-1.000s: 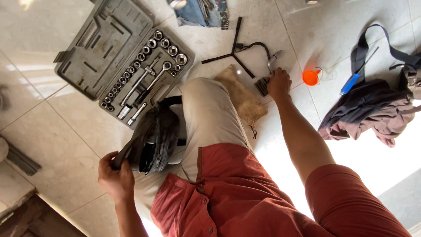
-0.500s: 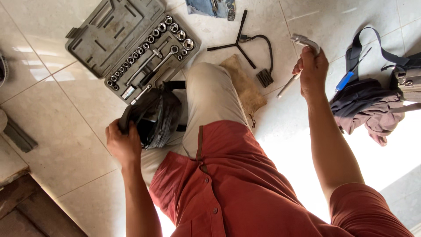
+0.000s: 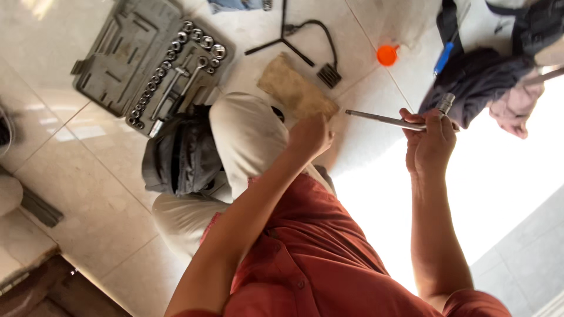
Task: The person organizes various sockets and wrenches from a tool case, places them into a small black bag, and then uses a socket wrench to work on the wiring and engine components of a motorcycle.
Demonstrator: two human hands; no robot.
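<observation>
Our right hand grips a long metal ratchet wrench at two o'clock. Our left hand, fingers curled and holding nothing we can see, rests on a tan cloth at twelve o'clock.

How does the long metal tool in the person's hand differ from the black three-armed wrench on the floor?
The long metal tool is a single straight silvery rod; the three-armed wrench is black and branches from a centre. The tool is held off the floor in the right hand; the wrench lies flat on the tiles, untouched. The left hand holds neither. Both look like metal hand tools.
</observation>
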